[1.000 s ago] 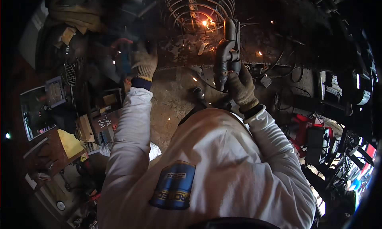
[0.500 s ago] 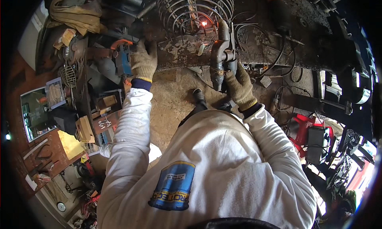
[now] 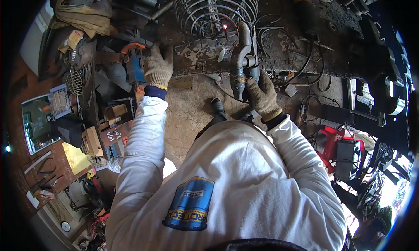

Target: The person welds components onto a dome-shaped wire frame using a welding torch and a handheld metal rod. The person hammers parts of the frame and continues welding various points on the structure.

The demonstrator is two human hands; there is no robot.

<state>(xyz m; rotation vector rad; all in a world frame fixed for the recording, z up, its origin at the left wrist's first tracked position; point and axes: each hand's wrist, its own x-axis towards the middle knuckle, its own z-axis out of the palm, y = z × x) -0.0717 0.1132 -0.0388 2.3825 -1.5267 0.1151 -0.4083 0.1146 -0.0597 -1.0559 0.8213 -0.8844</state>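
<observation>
My right hand (image 3: pixel 263 97), in a knitted tan glove, is closed around the near end of a grey metal tool (image 3: pixel 242 61) with a thick, bent, pipe-like body. Its far end points at a round cage of curved metal rods (image 3: pixel 215 6) on the bench. A small red glow (image 3: pixel 224 26) shows at the cage's near side. My left hand (image 3: pixel 158 68), gloved alike, lies at the bench's near edge with its thumb apart from the fingers; its fingertips are dark and hard to see. Beside it is a blue and orange tool (image 3: pixel 136 67).
The dark, worn workbench (image 3: pixel 196 56) runs across the far side. Black cables (image 3: pixel 312 61) hang over its edge at right. A crumpled tan cloth (image 3: pixel 83 15) and a wire basket (image 3: pixel 74 83) are at left. A red object (image 3: pixel 330 142) stands at lower right.
The bright orange glow at the cage has shrunk to a small red spot. Both my hands and the bent tool are nearly where they were.
</observation>
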